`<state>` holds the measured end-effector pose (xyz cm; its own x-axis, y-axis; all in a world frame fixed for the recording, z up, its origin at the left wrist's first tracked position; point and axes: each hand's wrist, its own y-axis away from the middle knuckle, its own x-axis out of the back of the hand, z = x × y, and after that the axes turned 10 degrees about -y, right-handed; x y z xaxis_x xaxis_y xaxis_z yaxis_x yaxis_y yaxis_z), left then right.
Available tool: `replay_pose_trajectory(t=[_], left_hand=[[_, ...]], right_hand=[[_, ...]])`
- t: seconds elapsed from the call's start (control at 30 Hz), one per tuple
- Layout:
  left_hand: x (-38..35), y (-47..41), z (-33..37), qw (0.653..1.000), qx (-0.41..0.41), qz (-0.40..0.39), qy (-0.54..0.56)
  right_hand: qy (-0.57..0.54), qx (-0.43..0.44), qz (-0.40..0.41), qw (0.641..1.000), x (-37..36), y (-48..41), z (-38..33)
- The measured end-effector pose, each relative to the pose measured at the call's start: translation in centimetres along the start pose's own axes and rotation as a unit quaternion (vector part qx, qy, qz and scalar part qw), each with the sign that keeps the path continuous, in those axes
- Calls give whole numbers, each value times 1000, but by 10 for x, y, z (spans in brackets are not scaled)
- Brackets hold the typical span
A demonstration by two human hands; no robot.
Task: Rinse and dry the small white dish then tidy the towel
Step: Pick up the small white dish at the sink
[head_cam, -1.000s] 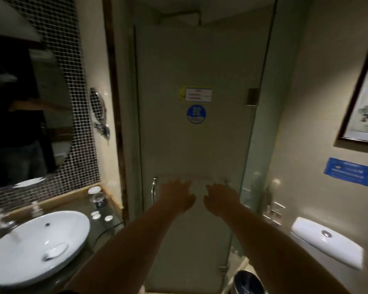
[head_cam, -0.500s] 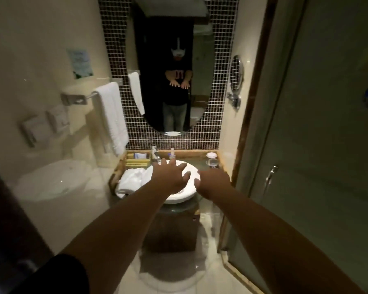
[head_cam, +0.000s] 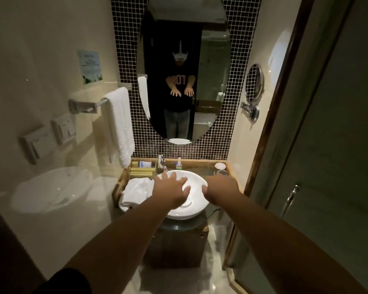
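Observation:
A small white dish (head_cam: 220, 166) sits at the back right corner of the vanity counter, next to a glass (head_cam: 221, 172). A crumpled white towel (head_cam: 136, 191) lies on the counter left of the white basin (head_cam: 194, 205). Another white towel (head_cam: 120, 124) hangs from a wall rail. My left hand (head_cam: 172, 190) is stretched out over the basin, fingers spread, holding nothing. My right hand (head_cam: 222, 188) is held out beside it, palm down, also empty, just short of the dish.
A tap (head_cam: 161, 163) stands behind the basin, with a wooden tray of toiletries (head_cam: 141, 168) to its left. An oval mirror (head_cam: 183, 68) shows a person with both hands out. A glass shower door (head_cam: 319, 166) is on the right; a round shaving mirror (head_cam: 254, 85) juts from the wall.
The view swung left from the shower door to the sink and then moved a little closer. Both hands stayed outstretched and empty in front of me.

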<state>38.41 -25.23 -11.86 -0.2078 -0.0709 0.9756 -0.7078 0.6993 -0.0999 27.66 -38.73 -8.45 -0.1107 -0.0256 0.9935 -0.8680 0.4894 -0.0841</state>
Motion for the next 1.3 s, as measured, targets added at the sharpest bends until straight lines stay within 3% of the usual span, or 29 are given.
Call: replay_pose_trajectory(t=[0.13, 0.33, 0.87, 1.3], left_hand=[[-19, -31, 3, 999, -12, -22, 22], [-36, -89, 3, 999, -15, -35, 22], [-47, -260, -3, 997, 48, -51, 11], [-88, -348, -42, 995, 23, -99, -11]], right_hand=[[-12, -18, 21, 1000, -12, -32, 8], [-9, -25, -12, 1000, -34, -89, 18], [2, 89, -50, 995, -49, -284, 48], [-28, 56, -111, 992, -83, -372, 31]])
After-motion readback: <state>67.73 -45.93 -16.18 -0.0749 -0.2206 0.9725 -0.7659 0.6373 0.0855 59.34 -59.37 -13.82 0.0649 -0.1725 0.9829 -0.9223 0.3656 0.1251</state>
